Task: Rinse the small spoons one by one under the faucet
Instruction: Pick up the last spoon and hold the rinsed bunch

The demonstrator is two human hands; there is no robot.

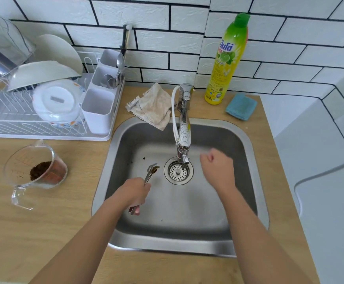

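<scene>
Our left hand (135, 194) clamped the bunch of small steel spoons (151, 171) over the steel sink (251, 140); our right hand (218, 168), curled and empty, should open the chrome faucet (184, 128) gently.

A bunch of small metal spoons (151, 172) sits in my left hand (135, 192), bowls pointing up toward the faucet (184, 128), handles poking out below my fist. One bowl looks smeared brown. The faucet spout hangs over the sink (246, 140) drain; no water visible.
</scene>
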